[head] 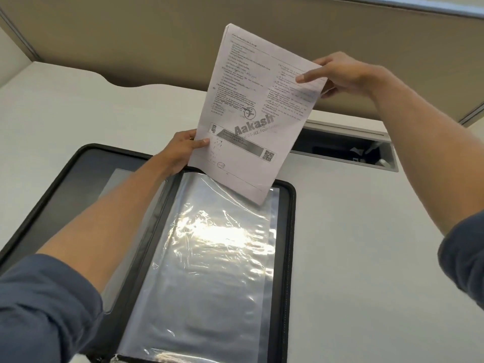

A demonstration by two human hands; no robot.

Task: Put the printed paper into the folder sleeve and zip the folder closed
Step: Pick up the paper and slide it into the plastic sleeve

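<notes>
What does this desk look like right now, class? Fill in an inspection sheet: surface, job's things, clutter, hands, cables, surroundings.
Surface: pale desk, with an open slot at the back.
Job's things: black zip folder lies open; clear sleeve on its right half; printed paper held tilted above the sleeve's top edge, its lower corner at the opening, not yet slid in.
Clutter: nothing seen on the desk top.
Hands: left hand pinches the paper's lower left edge; right hand pinches its upper right edge.
Cables: dark items inside the slot, too unclear to name.
Surroundings: beige partition behind the desk.
</notes>
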